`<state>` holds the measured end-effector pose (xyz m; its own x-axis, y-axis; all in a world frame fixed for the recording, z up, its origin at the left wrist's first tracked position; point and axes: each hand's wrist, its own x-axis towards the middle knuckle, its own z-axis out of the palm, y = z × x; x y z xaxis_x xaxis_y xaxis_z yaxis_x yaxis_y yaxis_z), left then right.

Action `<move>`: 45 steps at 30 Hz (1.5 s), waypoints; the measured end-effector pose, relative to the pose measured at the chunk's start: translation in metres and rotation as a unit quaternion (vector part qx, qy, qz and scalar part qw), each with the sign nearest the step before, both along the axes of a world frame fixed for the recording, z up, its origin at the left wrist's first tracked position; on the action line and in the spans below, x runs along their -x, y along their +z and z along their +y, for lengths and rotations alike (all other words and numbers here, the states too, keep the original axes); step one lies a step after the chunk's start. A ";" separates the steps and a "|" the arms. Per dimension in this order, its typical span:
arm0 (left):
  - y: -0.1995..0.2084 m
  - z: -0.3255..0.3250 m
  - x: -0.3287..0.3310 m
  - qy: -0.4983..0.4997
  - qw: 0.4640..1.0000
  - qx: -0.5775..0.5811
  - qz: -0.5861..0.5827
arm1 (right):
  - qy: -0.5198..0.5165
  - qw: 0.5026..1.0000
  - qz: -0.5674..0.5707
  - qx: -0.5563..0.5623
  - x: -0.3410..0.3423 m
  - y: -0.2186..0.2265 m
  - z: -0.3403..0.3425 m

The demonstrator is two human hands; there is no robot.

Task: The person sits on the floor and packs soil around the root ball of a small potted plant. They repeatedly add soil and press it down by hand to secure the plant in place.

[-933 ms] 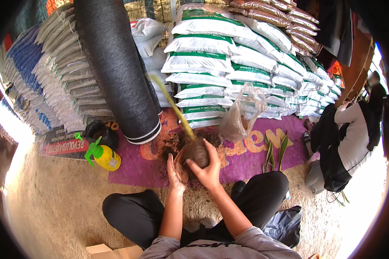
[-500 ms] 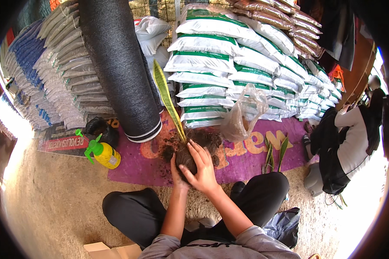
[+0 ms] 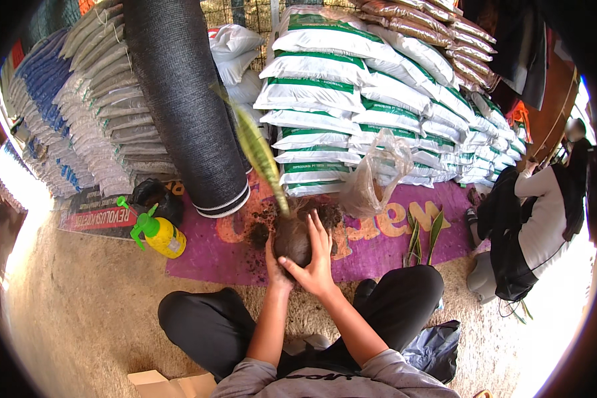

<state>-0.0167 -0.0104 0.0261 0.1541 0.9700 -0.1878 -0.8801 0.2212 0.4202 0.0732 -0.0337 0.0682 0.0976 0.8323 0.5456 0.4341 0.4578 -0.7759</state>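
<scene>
Between my palms is a rounded, dark brown root ball [image 3: 293, 242] of a snake plant. A single yellow-edged green leaf [image 3: 260, 156] rises from it, leaning to the far left and blurred by motion. My left hand [image 3: 276, 268] is pressed against the ball's left side, its fingers partly hidden. My right hand [image 3: 317, 262] lies along the right side, fingers stretched away from me and thumb across the near face. Loose dark soil [image 3: 259, 233] is scattered around the ball on a purple banner [image 3: 199, 259].
A yellow spray bottle [image 3: 162, 237] stands at left near a black roll of netting [image 3: 179, 106]. White-and-green sacks [image 3: 317, 99] are stacked behind. A clear plastic bag [image 3: 376, 176] and more snake plant leaves [image 3: 434, 235] are at right, with a seated person [image 3: 544, 205] beyond.
My right fingers have slid from the top of the root ball to its right side. The leaf's tip has swung left, and more of the ball shows.
</scene>
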 end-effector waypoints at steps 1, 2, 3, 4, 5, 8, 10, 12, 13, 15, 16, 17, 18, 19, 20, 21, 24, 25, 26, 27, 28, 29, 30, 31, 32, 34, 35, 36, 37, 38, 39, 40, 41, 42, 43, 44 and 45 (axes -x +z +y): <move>0.002 -0.003 0.003 -0.013 0.998 -0.023 -0.049 | -0.043 0.995 -0.091 -0.016 0.000 0.009 -0.005; -0.009 0.002 0.009 -0.076 0.974 -0.126 -0.173 | -0.046 0.995 -0.058 -0.065 0.001 0.008 -0.004; -0.014 0.004 0.008 -0.048 0.985 -0.118 -0.112 | -0.020 0.993 -0.105 -0.054 0.000 0.010 -0.003; -0.009 0.007 0.004 -0.020 0.992 -0.109 -0.052 | 0.006 0.987 -0.152 -0.042 -0.003 0.012 -0.002; -0.005 0.008 0.002 0.009 0.995 -0.102 0.008 | 0.032 0.979 -0.199 -0.032 -0.004 0.016 -0.002; -0.021 0.007 0.006 -0.014 0.996 -0.060 -0.058 | 0.010 0.982 -0.190 -0.013 0.005 0.019 0.000; 0.001 0.002 0.005 0.020 0.998 -0.015 0.061 | -0.003 0.989 -0.147 0.005 -0.003 0.019 -0.001; 0.014 -0.004 0.004 0.053 0.984 -0.042 0.165 | -0.025 0.997 -0.070 -0.017 -0.005 0.011 0.003; 0.012 -0.002 0.006 0.054 0.981 -0.069 0.172 | -0.024 1.000 -0.006 -0.008 -0.006 0.008 0.007; 0.006 0.003 0.011 0.056 0.974 -0.122 0.185 | -0.022 0.992 0.121 0.010 -0.011 0.007 0.012; 0.016 0.000 0.011 0.049 0.986 -0.069 0.141 | 0.041 0.956 0.279 0.079 -0.012 0.014 0.008; 0.016 0.001 0.007 0.038 0.990 -0.042 0.126 | 0.071 0.930 0.347 0.095 -0.010 0.018 0.007; 0.015 0.002 0.001 0.027 0.993 -0.014 0.111 | 0.064 0.965 0.248 0.046 -0.006 0.008 0.008; 0.016 0.005 -0.003 0.018 0.995 0.010 0.095 | 0.059 0.988 0.146 -0.006 -0.001 0.008 0.008; 0.008 0.008 0.006 -0.047 0.999 -0.021 -0.005 | 0.022 1.000 0.021 -0.005 -0.001 0.009 0.003; 0.004 0.006 0.006 -0.048 0.997 -0.044 -0.045 | -0.024 0.998 -0.052 -0.036 0.000 0.011 -0.002; -0.005 0.003 0.010 -0.063 0.992 -0.088 -0.069 | -0.051 0.988 -0.114 -0.086 0.000 0.015 -0.003; -0.004 0.004 0.009 -0.051 0.996 -0.061 -0.048 | -0.036 0.986 -0.139 -0.089 -0.003 0.015 -0.001; -0.003 0.004 0.008 -0.038 0.998 -0.034 -0.027 | -0.021 0.982 -0.163 -0.093 -0.005 0.016 0.000; -0.002 0.004 0.006 -0.036 0.999 -0.028 -0.021 | -0.015 0.977 -0.201 -0.072 0.001 0.014 -0.001; 0.000 0.002 0.006 -0.034 0.999 -0.021 -0.013 | -0.017 0.979 -0.186 -0.079 0.000 0.013 -0.002; 0.000 0.001 0.006 -0.032 0.999 -0.015 -0.005 | -0.020 0.981 -0.171 -0.086 -0.003 0.011 -0.002; -0.001 0.001 0.007 -0.039 0.998 -0.048 0.013 | -0.018 0.983 -0.158 -0.093 -0.005 0.008 -0.001; 0.002 -0.001 0.006 -0.030 0.998 -0.044 0.027 | -0.012 0.985 -0.148 -0.083 -0.006 0.006 0.000; 0.004 0.001 0.004 -0.020 0.999 -0.041 0.028 | -0.007 0.988 -0.138 -0.074 -0.006 0.007 0.003; 0.003 0.006 0.006 -0.018 0.996 -0.050 0.073 | -0.015 0.988 -0.141 -0.061 -0.006 0.008 0.007; 0.000 0.005 0.008 0.003 0.991 -0.066 0.119 | -0.035 0.989 -0.133 -0.047 -0.005 0.010 0.007; -0.003 0.004 0.010 0.025 0.983 -0.082 0.165 | -0.044 0.994 -0.094 -0.045 -0.006 0.008 0.005; 0.002 0.001 0.009 0.042 0.972 -0.097 0.210 | -0.057 0.996 -0.054 -0.042 -0.008 0.006 0.001; 0.011 -0.003 0.005 0.022 0.960 -0.164 0.225 | -0.048 0.998 0.001 -0.051 -0.007 -0.001 0.004; 0.013 -0.004 0.002 0.005 0.937 -0.201 0.285 | -0.055 0.995 0.066 -0.040 -0.007 -0.004 0.007; 0.015 -0.003 0.001 0.012 0.942 -0.210 0.262 | -0.061 0.990 0.126 -0.029 -0.010 -0.007 0.009; 0.016 -0.002 -0.002 0.018 0.946 -0.217 0.239 | -0.066 0.980 0.186 -0.018 -0.014 -0.009 0.010; 0.018 0.000 -0.006 0.017 0.953 -0.193 0.234 | -0.064 0.970 0.232 -0.020 -0.014 -0.011 0.012; 0.021 0.000 -0.009 0.017 0.958 -0.166 0.232 | -0.053 0.977 0.206 -0.031 -0.011 -0.012 0.011; 0.022 -0.001 -0.011 0.017 0.963 -0.139 0.230 | -0.041 0.982 0.180 -0.042 -0.007 -0.013 0.009; -0.002 0.005 -0.009 -0.016 0.985 -0.026 0.168 | -0.029 0.986 0.154 -0.052 -0.004 -0.014 0.006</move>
